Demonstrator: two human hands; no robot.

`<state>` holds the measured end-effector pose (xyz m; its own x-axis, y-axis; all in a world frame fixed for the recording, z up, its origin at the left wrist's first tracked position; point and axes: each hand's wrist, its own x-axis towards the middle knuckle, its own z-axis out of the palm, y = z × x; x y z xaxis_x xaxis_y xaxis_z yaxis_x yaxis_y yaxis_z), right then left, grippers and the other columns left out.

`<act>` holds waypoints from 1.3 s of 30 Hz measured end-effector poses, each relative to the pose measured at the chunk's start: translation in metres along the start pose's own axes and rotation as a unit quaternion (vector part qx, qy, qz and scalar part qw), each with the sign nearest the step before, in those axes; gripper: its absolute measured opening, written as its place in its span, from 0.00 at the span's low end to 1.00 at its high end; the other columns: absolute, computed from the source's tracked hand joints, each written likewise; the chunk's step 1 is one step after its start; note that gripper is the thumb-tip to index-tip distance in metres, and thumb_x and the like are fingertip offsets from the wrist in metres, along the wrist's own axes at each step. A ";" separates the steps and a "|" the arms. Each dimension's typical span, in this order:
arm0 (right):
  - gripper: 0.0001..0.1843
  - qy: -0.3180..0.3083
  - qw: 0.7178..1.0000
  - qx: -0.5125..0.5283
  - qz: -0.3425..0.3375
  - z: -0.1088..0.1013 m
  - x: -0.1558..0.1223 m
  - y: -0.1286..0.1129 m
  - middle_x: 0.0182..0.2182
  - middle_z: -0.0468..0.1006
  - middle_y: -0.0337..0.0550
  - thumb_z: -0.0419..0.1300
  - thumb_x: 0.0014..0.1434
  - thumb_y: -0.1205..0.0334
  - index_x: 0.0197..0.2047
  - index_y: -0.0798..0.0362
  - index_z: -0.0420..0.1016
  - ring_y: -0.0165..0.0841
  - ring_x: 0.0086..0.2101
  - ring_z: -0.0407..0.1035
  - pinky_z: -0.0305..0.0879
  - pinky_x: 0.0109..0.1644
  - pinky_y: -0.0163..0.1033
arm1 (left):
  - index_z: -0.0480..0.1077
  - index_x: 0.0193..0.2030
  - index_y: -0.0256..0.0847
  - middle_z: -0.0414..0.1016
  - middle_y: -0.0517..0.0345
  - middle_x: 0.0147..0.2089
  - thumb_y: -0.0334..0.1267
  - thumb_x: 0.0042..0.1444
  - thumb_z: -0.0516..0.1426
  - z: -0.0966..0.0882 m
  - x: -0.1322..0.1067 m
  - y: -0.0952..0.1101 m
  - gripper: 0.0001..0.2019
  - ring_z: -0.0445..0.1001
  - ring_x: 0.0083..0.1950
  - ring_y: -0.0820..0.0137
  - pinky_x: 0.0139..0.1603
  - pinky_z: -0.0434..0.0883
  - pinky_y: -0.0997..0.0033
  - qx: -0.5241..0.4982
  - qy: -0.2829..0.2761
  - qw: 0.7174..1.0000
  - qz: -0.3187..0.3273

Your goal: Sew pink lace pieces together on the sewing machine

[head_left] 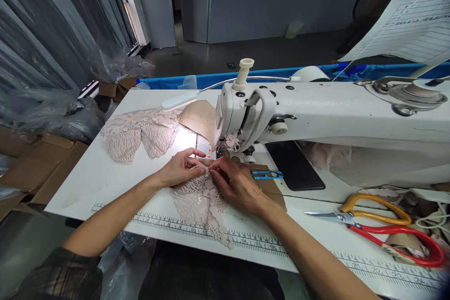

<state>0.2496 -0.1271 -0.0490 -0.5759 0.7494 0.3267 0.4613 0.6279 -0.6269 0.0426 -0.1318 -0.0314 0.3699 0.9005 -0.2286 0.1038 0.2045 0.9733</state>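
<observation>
A piece of pale pink lace [202, 204] lies on the white sewing table [105, 173], hanging over its front edge. My left hand [181, 168] pinches the lace's top edge, fingers closed. My right hand [235, 180] grips the same edge from the right, just in front of the needle area of the white sewing machine [316, 112]. Blue thread snips [267, 175] lie beside my right hand.
More lace pieces [140, 133] and a beige cup piece [200, 119] lie at the back left under a lamp. Scissors with orange and red handles [386, 227] rest at the right. Cardboard boxes [42, 164] and plastic bags stand left of the table.
</observation>
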 end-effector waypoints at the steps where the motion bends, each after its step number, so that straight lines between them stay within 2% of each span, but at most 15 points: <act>1: 0.11 -0.007 1.000 -0.013 0.009 0.001 0.000 -0.001 0.36 0.74 0.48 0.47 0.67 0.60 0.39 0.54 0.68 0.36 0.34 0.69 0.63 0.37 0.42 | 0.65 0.51 0.35 0.76 0.57 0.33 0.45 0.48 0.68 0.000 0.000 0.000 0.28 0.69 0.31 0.75 0.34 0.62 0.75 0.005 -0.001 1.000 0.001; 4: 0.11 -0.019 0.999 -0.010 0.033 0.003 -0.001 -0.004 0.34 0.72 0.47 0.44 0.68 0.59 0.38 0.53 0.64 0.35 0.32 0.67 0.61 0.35 0.41 | 0.65 0.51 0.35 0.77 0.56 0.35 0.44 0.48 0.68 0.001 0.000 -0.001 0.27 0.72 0.34 0.74 0.36 0.64 0.74 0.013 -0.006 1.000 0.013; 9: 0.11 -0.011 0.991 0.093 0.100 0.001 0.000 -0.005 0.28 0.69 0.41 0.47 0.67 0.56 0.36 0.51 0.64 0.32 0.28 0.63 0.58 0.32 0.37 | 0.66 0.50 0.35 0.78 0.55 0.37 0.43 0.46 0.69 0.001 0.001 -0.003 0.27 0.73 0.35 0.73 0.39 0.65 0.73 0.016 -0.009 1.000 0.021; 12: 0.12 -0.010 0.987 0.115 0.114 -0.002 0.001 -0.005 0.25 0.67 0.39 0.47 0.67 0.55 0.35 0.51 0.64 0.32 0.27 0.62 0.57 0.30 0.37 | 0.66 0.50 0.35 0.77 0.55 0.37 0.42 0.47 0.69 0.000 0.001 -0.003 0.26 0.73 0.35 0.73 0.39 0.66 0.73 0.019 -0.006 1.000 0.023; 19: 0.10 -0.012 0.990 0.096 0.100 0.000 0.000 -0.004 0.29 0.67 0.40 0.44 0.67 0.57 0.34 0.50 0.58 0.32 0.28 0.62 0.58 0.33 0.38 | 0.66 0.51 0.36 0.78 0.53 0.38 0.44 0.48 0.68 0.000 0.000 -0.002 0.26 0.74 0.36 0.72 0.39 0.66 0.72 0.038 -0.013 0.999 0.023; 25: 0.08 0.026 0.997 0.053 0.047 0.008 0.000 -0.010 0.35 0.67 0.46 0.43 0.65 0.61 0.34 0.50 0.56 0.35 0.33 0.64 0.62 0.37 0.42 | 0.69 0.48 0.37 0.79 0.54 0.36 0.44 0.47 0.69 0.004 0.002 -0.006 0.24 0.76 0.41 0.67 0.43 0.68 0.69 0.077 0.020 0.996 0.041; 29: 0.07 0.068 0.991 0.100 0.062 0.001 0.001 -0.012 0.30 0.67 0.42 0.45 0.66 0.59 0.37 0.50 0.59 0.33 0.30 0.63 0.61 0.33 0.40 | 0.69 0.48 0.37 0.79 0.55 0.36 0.44 0.48 0.68 0.004 0.003 -0.010 0.23 0.77 0.40 0.67 0.43 0.69 0.68 0.087 0.037 0.994 0.048; 31: 0.08 0.047 0.988 0.132 0.071 -0.007 0.000 -0.011 0.26 0.65 0.38 0.48 0.66 0.56 0.38 0.50 0.61 0.31 0.26 0.61 0.58 0.29 0.37 | 0.69 0.48 0.37 0.78 0.56 0.35 0.44 0.48 0.68 0.003 0.003 -0.010 0.23 0.76 0.39 0.68 0.43 0.69 0.68 0.080 0.040 0.995 0.046; 35: 0.10 -0.034 0.985 0.145 0.083 -0.020 -0.001 -0.008 0.20 0.61 0.33 0.56 0.61 0.54 0.36 0.52 0.67 0.28 0.21 0.57 0.54 0.24 0.35 | 0.68 0.49 0.36 0.78 0.56 0.34 0.43 0.48 0.68 0.002 0.003 -0.007 0.24 0.76 0.39 0.68 0.43 0.69 0.68 0.055 0.032 0.997 0.038; 39: 0.09 -0.050 0.985 0.132 0.098 -0.021 0.000 -0.007 0.21 0.64 0.34 0.60 0.58 0.56 0.35 0.53 0.69 0.27 0.22 0.58 0.54 0.24 0.34 | 0.68 0.49 0.36 0.78 0.56 0.34 0.41 0.48 0.68 0.003 0.002 -0.004 0.24 0.76 0.39 0.68 0.44 0.69 0.67 0.059 0.038 0.997 0.027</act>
<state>0.2606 -0.1270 -0.0303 -0.5627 0.8180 0.1190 0.3864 0.3876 -0.8370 0.0452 -0.1323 -0.0357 0.3081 0.9360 -0.1704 0.1959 0.1129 0.9741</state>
